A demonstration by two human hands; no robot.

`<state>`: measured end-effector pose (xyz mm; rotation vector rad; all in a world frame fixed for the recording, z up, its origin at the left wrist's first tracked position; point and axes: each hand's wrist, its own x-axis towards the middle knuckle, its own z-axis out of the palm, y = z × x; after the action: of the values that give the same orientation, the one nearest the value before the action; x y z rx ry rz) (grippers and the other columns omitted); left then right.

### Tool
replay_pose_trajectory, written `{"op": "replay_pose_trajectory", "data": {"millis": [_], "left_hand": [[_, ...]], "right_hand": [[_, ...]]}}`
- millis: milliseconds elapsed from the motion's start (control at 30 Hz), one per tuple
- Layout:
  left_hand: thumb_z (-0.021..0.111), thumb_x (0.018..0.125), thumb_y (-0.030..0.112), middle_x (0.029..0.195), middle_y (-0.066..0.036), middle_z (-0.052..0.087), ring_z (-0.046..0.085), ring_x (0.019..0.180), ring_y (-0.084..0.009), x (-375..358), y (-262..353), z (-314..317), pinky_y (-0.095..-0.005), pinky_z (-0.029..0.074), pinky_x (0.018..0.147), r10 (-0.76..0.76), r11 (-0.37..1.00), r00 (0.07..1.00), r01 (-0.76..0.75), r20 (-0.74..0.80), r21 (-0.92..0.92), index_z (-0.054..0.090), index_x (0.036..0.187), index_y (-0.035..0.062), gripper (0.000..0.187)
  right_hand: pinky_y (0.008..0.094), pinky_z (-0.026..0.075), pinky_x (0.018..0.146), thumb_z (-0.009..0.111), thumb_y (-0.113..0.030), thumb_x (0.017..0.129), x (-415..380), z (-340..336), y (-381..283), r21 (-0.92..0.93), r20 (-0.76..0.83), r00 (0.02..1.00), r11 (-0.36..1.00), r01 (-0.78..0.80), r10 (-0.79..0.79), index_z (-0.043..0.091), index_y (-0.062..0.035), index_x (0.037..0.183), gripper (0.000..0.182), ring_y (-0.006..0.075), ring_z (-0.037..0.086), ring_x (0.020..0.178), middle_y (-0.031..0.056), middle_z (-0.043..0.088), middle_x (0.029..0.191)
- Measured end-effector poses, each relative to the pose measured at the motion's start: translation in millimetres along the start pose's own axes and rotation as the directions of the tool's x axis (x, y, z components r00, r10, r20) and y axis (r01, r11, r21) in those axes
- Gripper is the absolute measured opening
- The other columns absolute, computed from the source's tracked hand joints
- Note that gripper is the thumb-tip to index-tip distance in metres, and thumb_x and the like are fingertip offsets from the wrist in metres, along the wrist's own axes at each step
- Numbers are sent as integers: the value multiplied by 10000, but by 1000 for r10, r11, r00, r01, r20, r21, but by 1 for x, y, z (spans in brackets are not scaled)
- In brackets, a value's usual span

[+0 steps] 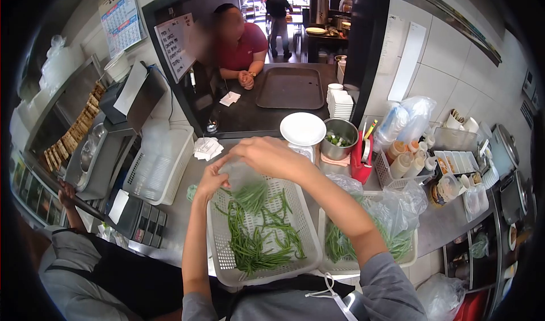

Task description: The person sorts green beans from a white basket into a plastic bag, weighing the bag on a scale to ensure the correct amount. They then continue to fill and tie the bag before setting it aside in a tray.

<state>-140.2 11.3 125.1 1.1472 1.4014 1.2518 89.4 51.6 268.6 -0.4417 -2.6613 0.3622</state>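
Observation:
Between my hands hangs a clear plastic bag (245, 179) with cut green beans in its lower part. My left hand (211, 181) pinches the bag's upper edge on the left. The fingers of my right hand (260, 155) close on the top of the same bag, close to my left fingertips; the exact grip is partly hidden. Below is a white perforated basket (313, 230), where loose green beans (255, 256) lie in a heap. To its right, a second basket (410, 255) holds filled plastic bags (392, 221) with green beans.
Ahead stand a white plate (302, 128), a metal pot (339, 145) and a red holder (360, 159). A basket of plastic containers (154, 162) sits left. Beyond the hatch, a person in red (254, 43) leans by a tray (290, 88). Another person (71, 253) stands at my left.

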Motion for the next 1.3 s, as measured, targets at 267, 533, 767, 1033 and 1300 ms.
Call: {"op": "replay_pose_trajectory", "data": {"millis": [267, 533, 767, 1033, 1300], "left_hand": [[515, 776, -11, 831, -62, 603, 559, 584, -100, 9, -64, 17, -236, 476, 538, 437, 898, 765, -335, -473, 287, 574, 1103, 26, 334], [533, 834, 247, 1251, -214, 459, 462, 1147, -260, -19, -88, 127, -360, 378, 933, 139, 492, 941, -335, 307, 803, 417, 1285, 23, 516], [669, 696, 348, 1332, -218, 352, 366, 1211, -365, -36, -130, 143, -431, 393, 923, -87, 486, 885, -363, 457, 795, 369, 1270, -43, 756], [709, 650, 271, 1246, -170, 412, 421, 1150, -324, -129, -90, 104, -432, 431, 884, -330, 238, 760, -507, 560, 828, 434, 1189, -25, 673], [546, 738, 138, 904, -95, 533, 529, 923, -264, -169, -124, 114, -403, 442, 741, -84, 79, 833, -541, 546, 837, 510, 954, 31, 244]], "right_hand": [[416, 476, 718, 487, -146, 863, -80, 40, 12, 181, -194, 966, 974, -133, 168, 596, -46, 962, 178, 323, 594, 842, 139, 615, 922], [332, 504, 737, 557, 69, 741, -115, 54, -59, 357, -288, 929, 927, -120, 231, 254, -248, 1391, 784, 334, 598, 910, 226, 161, 1413], [320, 511, 717, 575, 127, 670, -100, 2, -76, 335, -401, 916, 934, 124, 22, 237, -307, 1395, 910, 374, 537, 1021, 284, -53, 1435], [380, 487, 529, 504, 116, 647, -124, 159, -12, 318, -177, 884, 875, -365, 433, 204, -253, 1409, 898, 353, 587, 611, 279, 31, 1427], [389, 488, 628, 493, 94, 684, -134, 188, 1, 420, -102, 818, 770, -481, 566, 318, -193, 1337, 735, 324, 578, 725, 225, 154, 1396]]}}
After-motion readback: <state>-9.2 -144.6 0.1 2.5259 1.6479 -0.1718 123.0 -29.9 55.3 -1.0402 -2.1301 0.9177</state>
